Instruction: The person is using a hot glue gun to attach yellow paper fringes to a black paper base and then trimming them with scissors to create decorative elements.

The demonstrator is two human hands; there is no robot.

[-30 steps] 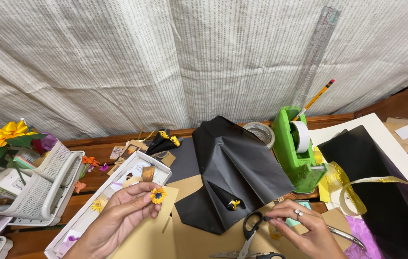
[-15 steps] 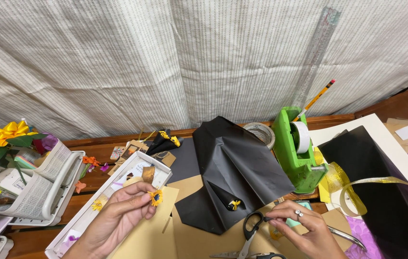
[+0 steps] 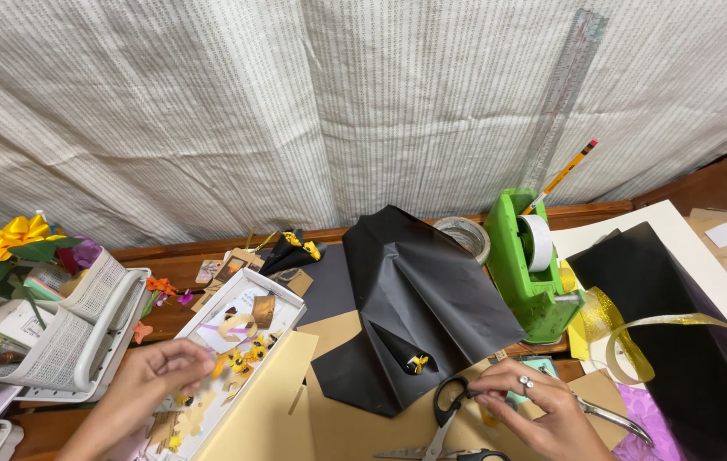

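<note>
My left hand [image 3: 154,384] is blurred at the near left edge of a white shallow box [image 3: 291,312]. The box holds small yellow paper flowers [image 3: 242,358] and brown paper curls. Its fingers are curled just left of the flowers, and I cannot make out anything between them. My right hand [image 3: 539,414], with a ring, lies at the lower middle with its fingers curled over a small teal object [image 3: 541,369]. Its fingertips touch the black handle of a pair of scissors [image 3: 451,401]. A folded black paper sheet [image 3: 423,299] lies between the hands, with one tiny yellow flower [image 3: 417,364] in a fold.
A green tape dispenser [image 3: 527,273], a clear tape roll [image 3: 464,235], a pencil and a clear ruler stand at the back. Black card on white board and gold ribbon [image 3: 637,329] lie to the right. A white basket [image 3: 82,329] and a yellow bow are on the left, tan card [image 3: 269,410] in front.
My left hand has moved left and back from the tan card to the box edge. The orange-yellow flower it was pinching no longer shows in its fingers. My right hand has barely shifted.
</note>
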